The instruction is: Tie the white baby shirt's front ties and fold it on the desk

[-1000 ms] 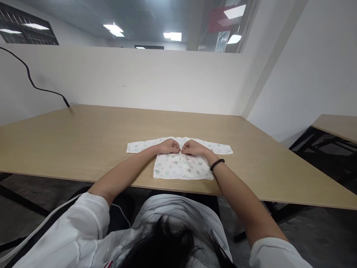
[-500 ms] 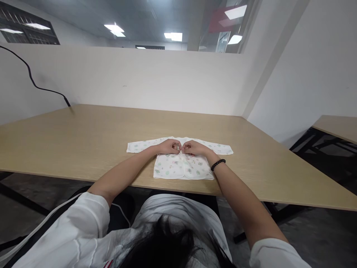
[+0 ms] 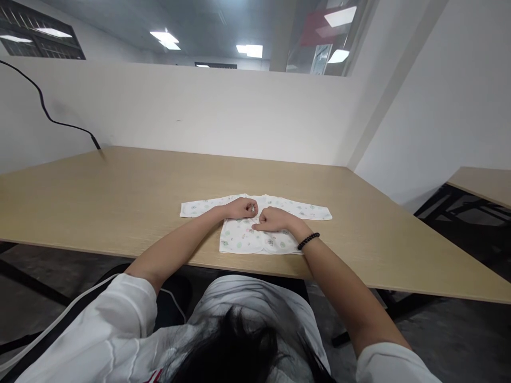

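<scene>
A small white baby shirt (image 3: 243, 240) with a pale printed pattern lies flat on the wooden table (image 3: 120, 197), both sleeves spread sideways. My left hand (image 3: 241, 208) rests on its chest near the neckline, fingers curled in a pinch at the front opening. Just below and right of it, my right hand (image 3: 274, 219), with a black bead bracelet on the wrist, is closed with the thumb and fingers pressed on the shirt's middle seam. What the fingertips grip is too small to see.
A white partition wall stands behind the table. A black cable (image 3: 48, 114) hangs down to the table's far left corner. A second table (image 3: 485, 183) with dark legs is at the right. The table's near edge runs just below the shirt.
My right hand has slid a little toward me down the shirt's front. My left hand stays near the neckline. The shirt has not shifted.
</scene>
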`<state>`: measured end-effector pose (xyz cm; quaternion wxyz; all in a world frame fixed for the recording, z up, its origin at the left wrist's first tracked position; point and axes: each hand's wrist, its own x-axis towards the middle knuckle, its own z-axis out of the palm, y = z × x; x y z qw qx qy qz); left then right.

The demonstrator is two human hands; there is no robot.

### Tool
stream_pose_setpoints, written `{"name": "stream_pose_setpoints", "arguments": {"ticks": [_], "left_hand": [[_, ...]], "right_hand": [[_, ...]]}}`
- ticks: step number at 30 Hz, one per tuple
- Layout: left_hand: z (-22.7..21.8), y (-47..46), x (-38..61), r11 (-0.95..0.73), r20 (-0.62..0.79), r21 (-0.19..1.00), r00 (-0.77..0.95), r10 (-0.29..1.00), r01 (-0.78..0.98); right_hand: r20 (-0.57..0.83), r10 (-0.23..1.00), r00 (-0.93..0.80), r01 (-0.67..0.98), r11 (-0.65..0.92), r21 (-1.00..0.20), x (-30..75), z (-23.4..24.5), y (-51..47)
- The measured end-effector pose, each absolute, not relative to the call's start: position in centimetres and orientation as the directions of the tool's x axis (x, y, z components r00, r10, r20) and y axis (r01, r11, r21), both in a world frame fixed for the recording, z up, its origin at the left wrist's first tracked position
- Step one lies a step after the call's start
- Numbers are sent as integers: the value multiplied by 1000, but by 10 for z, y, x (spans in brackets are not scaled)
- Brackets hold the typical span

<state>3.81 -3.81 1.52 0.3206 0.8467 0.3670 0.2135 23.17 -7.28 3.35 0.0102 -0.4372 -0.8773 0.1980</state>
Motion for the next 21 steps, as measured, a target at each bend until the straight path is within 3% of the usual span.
{"name": "stream_pose_setpoints", "arguments": {"ticks": [3, 11, 21], "left_hand": [[14, -38, 38, -518, 139, 705, 622, 770, 484], [24, -53, 40, -478, 72, 799, 730, 679, 365], [24, -63, 51, -421, -45, 822, 781, 622, 383]], "right_hand": [[-144, 776, -614, 761, 534, -367, 237, 34, -69], [-257, 675, -691, 640, 407, -652, 253, 49, -69], [-350, 639, -685, 596, 215, -774, 266, 50, -60]]}}
